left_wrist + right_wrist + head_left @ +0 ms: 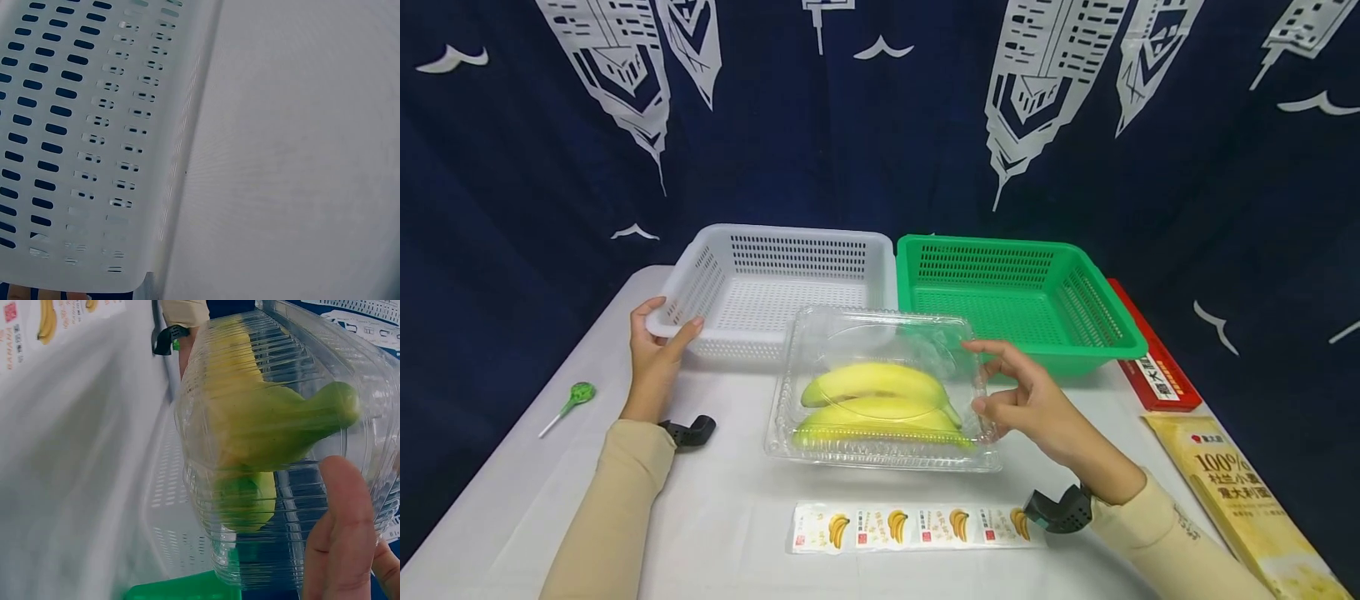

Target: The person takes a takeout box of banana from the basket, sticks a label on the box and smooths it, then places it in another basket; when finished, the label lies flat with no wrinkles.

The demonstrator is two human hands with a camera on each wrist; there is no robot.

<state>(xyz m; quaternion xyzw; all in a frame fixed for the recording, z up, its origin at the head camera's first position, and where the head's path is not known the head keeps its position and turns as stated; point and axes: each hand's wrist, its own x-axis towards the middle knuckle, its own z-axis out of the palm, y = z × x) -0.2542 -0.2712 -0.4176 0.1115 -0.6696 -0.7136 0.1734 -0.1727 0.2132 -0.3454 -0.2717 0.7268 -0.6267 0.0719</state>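
Note:
My left hand (657, 358) grips the front left corner of a white plastic basket (797, 287), its thumb over the rim. In the left wrist view the basket's slotted wall (94, 150) fills the left side, with only fingertips showing at the bottom. My right hand (1033, 408) holds a clear plastic clamshell box (891, 333) by its right side, thumb low and fingers near the top. Inside the closed box lie two yellow bananas (880, 383). Up close in the right wrist view, the bananas' greenish ends (269, 425) show through the ribbed side, beside my thumb (344, 506).
A green basket (1026, 333) stands right of the white one. A strip of banana stickers (917, 529) lies in front. At right are a red box (1168, 383) and a yellow pasta packet (1240, 492); a green lollipop (580, 392) lies at left.

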